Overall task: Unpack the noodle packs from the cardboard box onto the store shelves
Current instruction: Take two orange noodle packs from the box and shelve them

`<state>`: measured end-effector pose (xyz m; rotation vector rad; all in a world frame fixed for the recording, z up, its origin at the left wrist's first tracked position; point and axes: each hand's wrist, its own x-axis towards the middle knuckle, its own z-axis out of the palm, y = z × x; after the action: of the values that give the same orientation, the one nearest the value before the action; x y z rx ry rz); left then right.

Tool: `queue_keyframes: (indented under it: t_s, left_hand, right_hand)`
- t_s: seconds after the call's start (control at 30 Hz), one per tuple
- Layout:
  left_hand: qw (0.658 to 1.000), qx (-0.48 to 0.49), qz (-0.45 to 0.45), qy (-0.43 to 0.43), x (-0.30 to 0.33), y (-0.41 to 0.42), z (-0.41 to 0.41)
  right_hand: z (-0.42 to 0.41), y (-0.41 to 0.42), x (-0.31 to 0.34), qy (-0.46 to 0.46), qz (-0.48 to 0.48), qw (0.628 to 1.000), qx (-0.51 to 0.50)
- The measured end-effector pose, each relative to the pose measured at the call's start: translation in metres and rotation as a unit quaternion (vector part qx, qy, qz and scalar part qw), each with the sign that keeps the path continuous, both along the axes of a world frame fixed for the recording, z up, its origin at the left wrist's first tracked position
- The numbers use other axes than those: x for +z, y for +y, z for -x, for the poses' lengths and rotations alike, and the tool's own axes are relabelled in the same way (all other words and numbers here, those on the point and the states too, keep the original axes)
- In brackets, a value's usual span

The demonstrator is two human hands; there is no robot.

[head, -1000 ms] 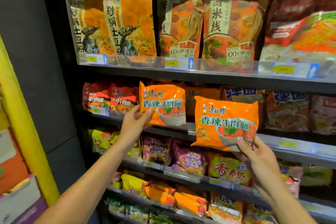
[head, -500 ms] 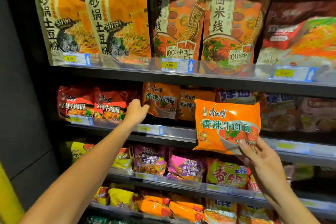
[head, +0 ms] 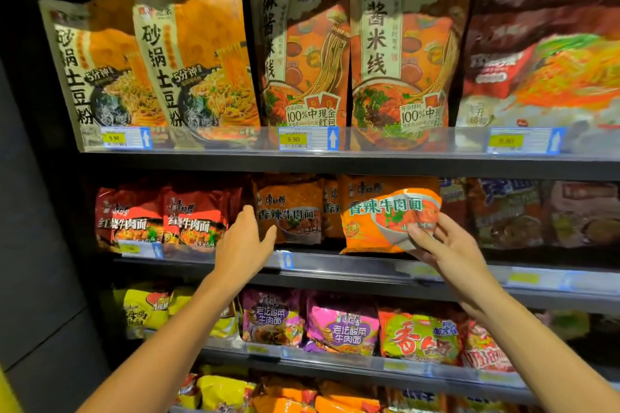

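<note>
My right hand (head: 449,245) pinches the lower right corner of an orange noodle pack (head: 379,221), which sits partly inside the second shelf (head: 335,265) opening. To its left stands another orange noodle pack (head: 290,211) upright on that shelf. My left hand (head: 243,245) hovers just in front of the standing pack's left edge, fingers straight and holding nothing. The cardboard box is out of sight.
Red noodle packs (head: 161,214) fill the shelf's left end, dark packs (head: 523,211) its right. Tall orange bags (head: 201,60) line the top shelf behind a clear rail. Purple packs (head: 339,322) and yellow packs (head: 147,308) sit below. A dark side panel (head: 40,245) bounds the left.
My left hand set its orange pack on the second shelf and has let go. My right hand has carried its pack up and into the shelf opening.
</note>
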<state>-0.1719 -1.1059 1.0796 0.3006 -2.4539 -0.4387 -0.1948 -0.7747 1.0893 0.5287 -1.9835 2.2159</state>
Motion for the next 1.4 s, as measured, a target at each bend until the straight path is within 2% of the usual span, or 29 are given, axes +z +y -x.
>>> queue_keyframes:
  t_s: [0.2, 0.27, 0.33, 0.43, 0.57, 0.7, 0.87, 0.97, 1.07, 1.2, 1.3, 1.4]
  left_hand:
    - [0.984, -0.144, 0.103, 0.004, -0.011, 0.011, -0.015]
    - [0.977, -0.169, 0.126, -0.020, -0.007, 0.019, -0.015]
    - [0.972, -0.178, 0.142, -0.061, -0.002, 0.025, -0.013]
    - [0.965, -0.159, 0.161, -0.133, -0.002, 0.030, -0.006]
    - [0.954, -0.130, 0.154, -0.221, -0.004, 0.031, 0.000]
    - [0.943, -0.113, 0.159, -0.269, -0.005, 0.029, 0.003]
    - [0.938, -0.102, 0.198, -0.267, -0.004, 0.028, 0.005]
    - [0.942, -0.105, 0.205, -0.245, -0.008, 0.028, 0.003]
    - [0.949, -0.120, 0.203, -0.211, -0.016, 0.029, -0.004]
    - [0.959, -0.169, 0.199, -0.108, -0.027, 0.041, -0.010]
    - [0.950, -0.229, 0.203, -0.055, -0.036, 0.064, -0.012]
    - [0.933, -0.294, 0.208, -0.014, -0.042, 0.098, -0.017]
  right_hand:
    - [0.043, -0.022, 0.018, -0.062, -0.070, 0.996, -0.007]
    - [0.050, -0.031, 0.022, -0.049, -0.179, 0.981, -0.050]
    - [0.055, -0.037, 0.022, -0.023, -0.315, 0.943, -0.102]
    - [0.061, -0.043, 0.019, -0.006, -0.429, 0.896, -0.115]
    - [0.061, -0.057, 0.017, 0.013, -0.596, 0.797, -0.098]
    - [0.056, -0.081, 0.025, 0.026, -0.670, 0.735, -0.098]
    - [0.052, -0.086, 0.034, 0.025, -0.729, 0.676, -0.108]
    - [0.047, -0.070, 0.032, 0.041, -0.729, 0.670, -0.137]
    - [0.033, -0.047, 0.027, 0.064, -0.691, 0.698, -0.179]
    - [0.004, -0.010, 0.013, 0.095, -0.671, 0.709, -0.192]
    - [-0.027, 0.024, -0.004, 0.145, -0.636, 0.730, -0.204]
    - [-0.063, 0.063, -0.021, 0.185, -0.626, 0.720, -0.236]
